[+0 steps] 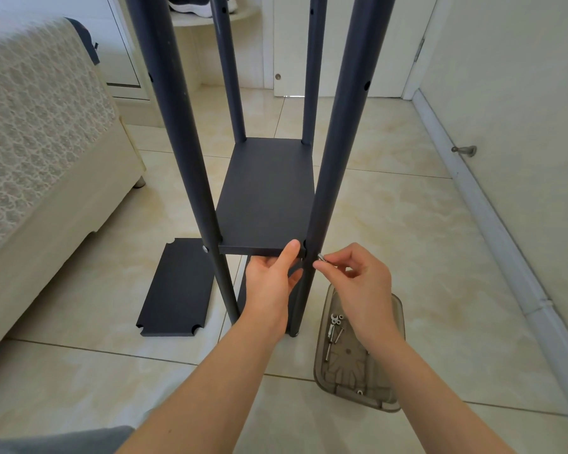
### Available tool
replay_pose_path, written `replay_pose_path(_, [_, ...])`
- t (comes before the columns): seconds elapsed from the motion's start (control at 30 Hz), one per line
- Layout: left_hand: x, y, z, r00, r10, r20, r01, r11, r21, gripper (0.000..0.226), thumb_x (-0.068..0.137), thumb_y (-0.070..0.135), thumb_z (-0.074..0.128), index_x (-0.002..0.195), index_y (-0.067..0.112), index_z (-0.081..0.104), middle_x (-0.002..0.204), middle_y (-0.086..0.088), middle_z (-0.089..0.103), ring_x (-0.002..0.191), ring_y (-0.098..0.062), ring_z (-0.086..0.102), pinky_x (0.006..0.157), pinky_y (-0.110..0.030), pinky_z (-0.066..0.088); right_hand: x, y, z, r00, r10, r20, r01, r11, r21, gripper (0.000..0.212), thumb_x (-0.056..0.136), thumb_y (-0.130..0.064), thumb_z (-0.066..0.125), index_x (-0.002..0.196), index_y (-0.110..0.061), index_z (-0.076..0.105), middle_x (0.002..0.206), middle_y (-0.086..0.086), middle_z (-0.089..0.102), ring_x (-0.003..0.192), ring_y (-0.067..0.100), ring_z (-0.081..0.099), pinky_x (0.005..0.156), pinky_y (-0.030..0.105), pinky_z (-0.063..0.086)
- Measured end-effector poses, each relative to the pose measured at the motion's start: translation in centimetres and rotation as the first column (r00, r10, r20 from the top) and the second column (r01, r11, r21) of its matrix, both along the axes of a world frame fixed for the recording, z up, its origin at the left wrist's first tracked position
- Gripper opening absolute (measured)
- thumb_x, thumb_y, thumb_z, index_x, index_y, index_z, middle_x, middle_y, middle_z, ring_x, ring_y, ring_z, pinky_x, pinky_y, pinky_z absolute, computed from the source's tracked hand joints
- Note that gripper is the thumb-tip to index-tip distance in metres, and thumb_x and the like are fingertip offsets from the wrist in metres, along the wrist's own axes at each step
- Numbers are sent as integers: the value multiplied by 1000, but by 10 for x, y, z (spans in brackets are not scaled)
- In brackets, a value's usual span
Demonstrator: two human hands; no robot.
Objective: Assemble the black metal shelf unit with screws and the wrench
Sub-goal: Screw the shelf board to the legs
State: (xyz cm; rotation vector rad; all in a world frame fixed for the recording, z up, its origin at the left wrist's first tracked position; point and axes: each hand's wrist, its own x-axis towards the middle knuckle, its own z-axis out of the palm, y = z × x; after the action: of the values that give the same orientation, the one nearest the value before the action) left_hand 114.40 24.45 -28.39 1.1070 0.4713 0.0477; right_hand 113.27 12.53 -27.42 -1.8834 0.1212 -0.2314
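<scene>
Black painted metal, head view: shelf unit [225, 77] stands upright on the tile floor [391, 224], centre frame, four round posts, one shelf [263, 191] sitting low between them. Left hand [269, 283] grips the shelf's near edge just beside the near-right post [323, 191], thumb on top, fingers curled underneath, propping that corner. Right hand [358, 283] pinches a small silver screw [321, 257] between thumb and forefinger, its tip at the post's right side at shelf level; can't tell if it's in the hole. A silver head shows at the near-left post [184, 158] joint, so that corner looks fastened. Second panel [177, 290] lies flat on the floor left of the unit, not fitted. Clear grey tray [399, 309] on the floor near right, partly under the right forearm, holds loose screws [336, 335] and what looks like the wrench [332, 326]. Sofa [46, 158] along the left. Handling, my read: posts and panel are stiff, probably not heavy, with smooth paint that's a bit slippery. The frame will likely wobble until all corners are tight, so hold the shelf edge close to the joint. The screw is tiny, easy to drop or cross-thread: pinch near the head, start by hand, wrench after.
</scene>
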Motion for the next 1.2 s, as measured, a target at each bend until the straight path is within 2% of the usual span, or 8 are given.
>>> replay_pose_path(0.2, [0, -2, 1, 1000, -6, 7, 6, 1000, 6, 29, 93, 21, 69, 120, 22, 61, 97, 9, 74, 99, -14, 71, 79, -23, 56, 2, -1, 3, 999, -11, -32, 11, 1000, 6, 16, 80, -23, 80, 75, -22, 66, 78, -10, 71, 81, 3, 66, 69, 17, 45])
replay_pose_path(0.37, [-1, -3, 2, 999, -38, 27, 38, 999, 6, 18, 95, 21, 66, 112, 24, 61, 80, 20, 73, 85, -1, 72, 73, -21, 53, 2, -1, 7, 998, -32, -61, 32, 999, -11, 15, 79, -25, 81, 76, -22, 67, 75, -9, 73, 76, 1, 68, 74, 20, 51])
replay_pose_path(0.67, [0, -5, 0, 999, -42, 34, 41, 998, 37, 23, 97, 24, 64, 119, 24, 58, 82, 19, 73, 88, -2, 72, 69, -16, 53, 4, -7, 11, 987, 55, -149, -24, 979, 203, 12, 80, -14, 79, 81, -12, 67, 75, -4, 75, 77, 3, 71, 75, 19, 44])
replay_pose_path(0.83, [0, -5, 1, 999, -43, 25, 41, 997, 66, 28, 96, 27, 64, 123, 22, 58, 89, 16, 75, 90, -2, 72, 68, -12, 50, 4, -8, 11, 991, 32, -133, -16, 993, 115, 15, 77, -18, 83, 78, -16, 68, 73, -5, 75, 76, 6, 71, 78, 25, 51])
replay_pose_path(1.03, [-1, -4, 2, 998, -56, 19, 54, 994, 97, 29, 97, 31, 63, 124, 22, 58, 106, 6, 74, 95, -5, 72, 90, -24, 49, 7, -14, 13, 994, 65, -84, -70, 996, -61, 16, 77, -20, 82, 72, -24, 67, 75, -9, 74, 78, 3, 70, 80, 29, 54])
replay_pose_path(1.13, [-2, -5, 4, 998, -67, 18, 65, 993, 100, 28, 97, 32, 62, 124, 23, 57, 107, 7, 73, 92, -1, 71, 84, -21, 46, 7, -15, 14, 994, 93, -51, -99, 986, -137, 16, 78, -20, 81, 73, -24, 67, 77, -10, 73, 80, 1, 69, 79, 29, 54])
replay_pose_path(1.2, [-2, -5, 5, 997, -71, 15, 69, 993, 99, 27, 97, 32, 62, 122, 24, 58, 104, 9, 73, 91, 0, 71, 81, -19, 46, 6, -14, 12, 996, 78, -44, -83, 990, -112, 16, 77, -21, 82, 73, -24, 67, 77, -10, 73, 80, 2, 69, 78, 30, 55])
